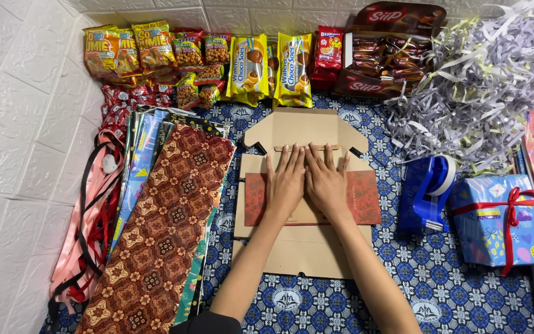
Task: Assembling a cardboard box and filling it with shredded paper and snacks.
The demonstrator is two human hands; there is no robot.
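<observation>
1. Both hands lie flat and side by side, fingers stretched and gripping nothing, on a flattened cardboard box (301,247) at the middle of the blue patterned cloth (403,291); the left hand (285,182) and right hand (327,180) touch along the thumbs, apparently to press the board flat
2. Under the palms a red patterned sheet (366,196) spreads across the box's middle panel, pinned by that pressure; the box's tabbed flap (301,128) lies open toward the far edge of the cloth
3. Snack packets (156,55) and a tray of chocolate bars (387,59) line the far edge against the white wall, seemingly set back to leave the working space free
4. Rolled wrapping papers (168,229) and ribbons (91,222) stretch down the left edge, within arm's reach
5. Toward the right edge stand a blue tape dispenser (429,192) and a wrapped gift with a red ribbon (502,219), while shredded paper (483,80) heaps in the far right corner
</observation>
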